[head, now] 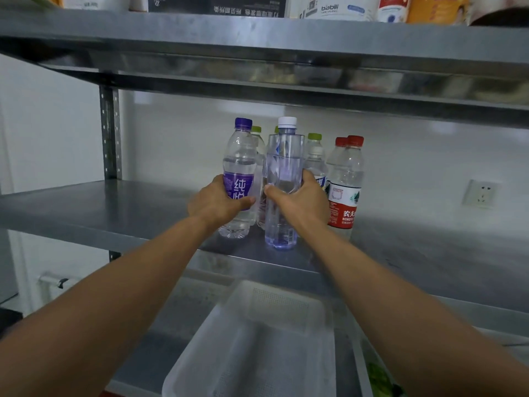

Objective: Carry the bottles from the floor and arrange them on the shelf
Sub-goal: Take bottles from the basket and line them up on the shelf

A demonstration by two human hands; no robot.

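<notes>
While hands grip them, purple-capped bottle (240, 173) and white-capped bottle (283, 179) stand upright.

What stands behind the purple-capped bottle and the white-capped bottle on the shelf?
Behind the purple-capped bottle and white-capped bottle, green-capped bottles show caps and shoulders only; their lower parts are covered, so their exact count is unclear.

Two gripped bottles (282, 181) on shelf (86, 207)
</notes>
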